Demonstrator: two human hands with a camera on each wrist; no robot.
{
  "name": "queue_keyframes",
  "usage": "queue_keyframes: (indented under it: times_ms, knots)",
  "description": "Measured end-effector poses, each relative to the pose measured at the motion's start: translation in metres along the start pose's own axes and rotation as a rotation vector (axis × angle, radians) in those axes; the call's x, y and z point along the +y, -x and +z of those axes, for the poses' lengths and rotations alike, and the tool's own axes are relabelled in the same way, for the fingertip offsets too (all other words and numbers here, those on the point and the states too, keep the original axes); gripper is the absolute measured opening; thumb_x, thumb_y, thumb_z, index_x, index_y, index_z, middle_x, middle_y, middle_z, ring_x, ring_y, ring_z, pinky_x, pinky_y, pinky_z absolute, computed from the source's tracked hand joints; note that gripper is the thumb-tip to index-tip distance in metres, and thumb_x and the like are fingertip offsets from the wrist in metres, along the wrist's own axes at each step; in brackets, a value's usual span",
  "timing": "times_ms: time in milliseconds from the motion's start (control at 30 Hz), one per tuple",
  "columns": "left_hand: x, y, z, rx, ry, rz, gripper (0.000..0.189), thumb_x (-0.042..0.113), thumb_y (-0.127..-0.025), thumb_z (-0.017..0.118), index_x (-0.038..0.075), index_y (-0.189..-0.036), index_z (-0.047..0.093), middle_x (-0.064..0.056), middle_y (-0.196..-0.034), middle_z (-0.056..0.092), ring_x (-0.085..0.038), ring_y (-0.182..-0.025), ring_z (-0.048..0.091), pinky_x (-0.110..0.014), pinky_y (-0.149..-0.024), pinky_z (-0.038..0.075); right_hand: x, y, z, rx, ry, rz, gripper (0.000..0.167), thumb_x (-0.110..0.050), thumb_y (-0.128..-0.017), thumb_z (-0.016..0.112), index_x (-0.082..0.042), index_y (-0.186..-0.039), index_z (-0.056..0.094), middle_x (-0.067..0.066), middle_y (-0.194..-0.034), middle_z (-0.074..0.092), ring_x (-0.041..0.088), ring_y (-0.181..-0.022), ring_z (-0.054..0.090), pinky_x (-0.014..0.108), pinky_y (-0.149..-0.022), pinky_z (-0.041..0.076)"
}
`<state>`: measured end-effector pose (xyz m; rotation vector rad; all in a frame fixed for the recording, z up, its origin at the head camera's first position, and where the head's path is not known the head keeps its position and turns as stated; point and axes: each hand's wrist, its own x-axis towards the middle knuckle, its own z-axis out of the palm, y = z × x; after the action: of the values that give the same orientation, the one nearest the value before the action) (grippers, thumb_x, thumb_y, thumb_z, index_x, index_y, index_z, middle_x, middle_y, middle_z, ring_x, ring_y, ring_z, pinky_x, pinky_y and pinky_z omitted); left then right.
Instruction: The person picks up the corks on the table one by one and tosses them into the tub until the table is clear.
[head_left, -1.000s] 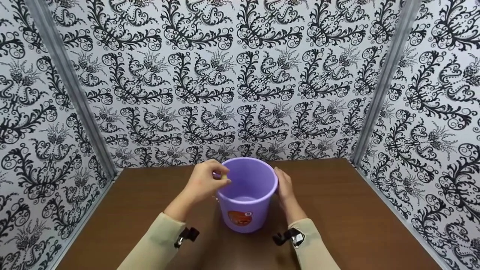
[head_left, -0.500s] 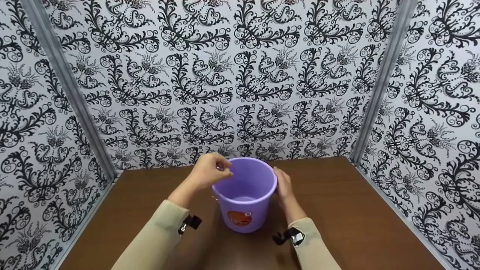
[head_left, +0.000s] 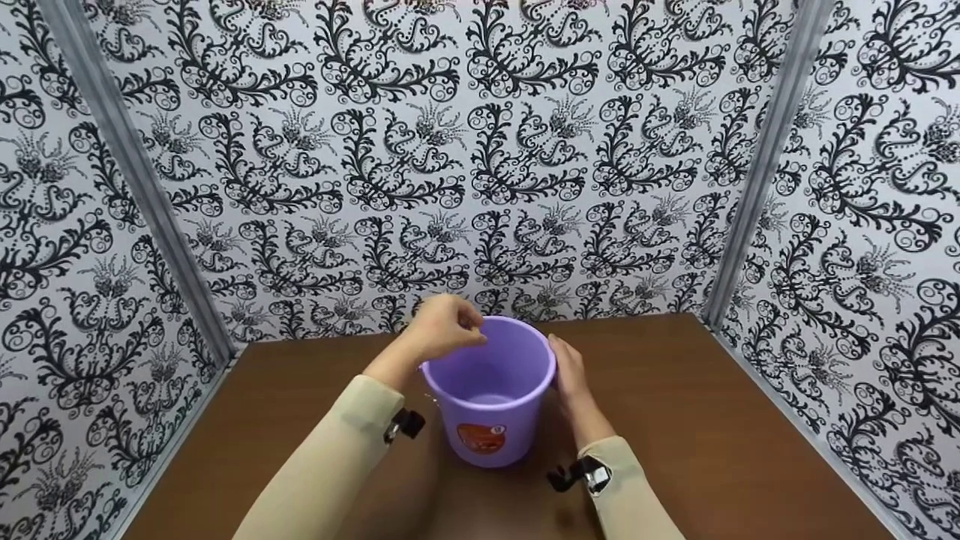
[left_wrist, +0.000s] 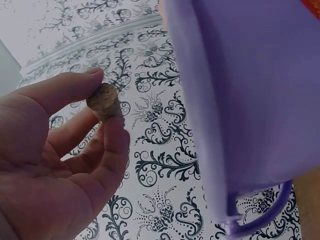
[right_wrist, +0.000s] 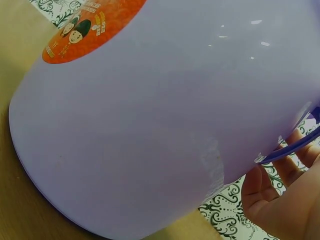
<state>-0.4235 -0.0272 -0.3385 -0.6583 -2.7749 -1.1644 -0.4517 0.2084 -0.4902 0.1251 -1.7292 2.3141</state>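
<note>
A purple bucket [head_left: 491, 427] with an orange-red sticker stands upright on the table. Over its left rim my left hand [head_left: 442, 330] pinches a small cork [left_wrist: 105, 101] between thumb and fingers; in the left wrist view it is brown and speckled, outside the bucket wall. In the head view the fingers hide the cork. My right hand [head_left: 571, 375] holds the bucket's right side just under the rim. In the right wrist view its fingers lie by the bucket's purple handle [right_wrist: 295, 146], partly hidden behind it.
The brown wooden table [head_left: 675, 420] is enclosed by walls [head_left: 480, 150] with black scroll patterns on white and grey corner strips. Each sleeve carries a black wrist-camera strap [head_left: 581, 474]. The visible bucket interior [head_left: 487, 375] shows bare purple plastic.
My left hand has risen and moved right and away from me, from beside the left rim to over the bucket's far left rim. The right hand and bucket stay nearly still.
</note>
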Motion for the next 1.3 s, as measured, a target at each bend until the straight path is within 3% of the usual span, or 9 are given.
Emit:
queue_keyframes:
  times_ms: [300,533,733,1033,1300]
  knots:
    - [0.011,-0.016,0.0,-0.091,-0.078,-0.041,0.029,0.013,-0.084,0.087,0.009,-0.112,0.08,-0.007,-0.106,0.078,-0.021,-0.096,0.073,-0.034,-0.086,0.064,-0.002,0.0,-0.001,0.005,0.003,0.003,0.032,-0.021,-0.109,0.048,-0.006,-0.097,0.074,-0.004,-0.084,0.071,0.011,-0.079,0.066,0.027,-0.075,0.057]
    - [0.004,-0.026,0.003,-0.142,-0.08,-0.035,0.031,0.014,-0.083,0.087,0.009,-0.113,0.08,-0.008,-0.108,0.078,-0.022,-0.096,0.073,-0.036,-0.086,0.064,-0.001,0.0,0.001,0.041,-0.001,-0.015,0.03,-0.02,-0.109,0.051,-0.008,-0.094,0.074,-0.004,-0.083,0.07,0.011,-0.078,0.066,0.026,-0.074,0.057]
    - [0.0,-0.025,0.008,-0.159,-0.073,-0.029,0.032,0.015,-0.084,0.087,0.01,-0.115,0.079,-0.007,-0.109,0.078,-0.022,-0.098,0.073,-0.038,-0.09,0.064,0.0,0.001,0.002,0.027,0.0,-0.013,0.03,-0.018,-0.11,0.049,-0.006,-0.095,0.072,-0.002,-0.085,0.07,0.013,-0.08,0.065,0.027,-0.077,0.057]
    - [-0.004,-0.02,0.015,-0.142,-0.059,0.041,0.036,0.023,-0.086,0.086,0.009,-0.118,0.076,-0.012,-0.118,0.077,-0.024,-0.107,0.073,-0.041,-0.099,0.061,-0.02,0.011,0.004,-0.013,0.058,-0.01,0.034,-0.014,-0.11,0.046,0.013,-0.111,0.067,0.014,-0.096,0.073,0.023,-0.089,0.068,0.036,-0.086,0.058]
    - [-0.014,-0.013,0.023,-0.117,-0.077,0.077,0.034,0.027,-0.091,0.082,0.011,-0.12,0.075,-0.007,-0.119,0.076,-0.023,-0.11,0.072,-0.04,-0.098,0.061,-0.032,0.022,0.007,0.003,0.074,0.003,0.031,-0.016,-0.109,0.05,0.007,-0.107,0.07,0.01,-0.096,0.073,0.021,-0.091,0.067,0.034,-0.088,0.058]
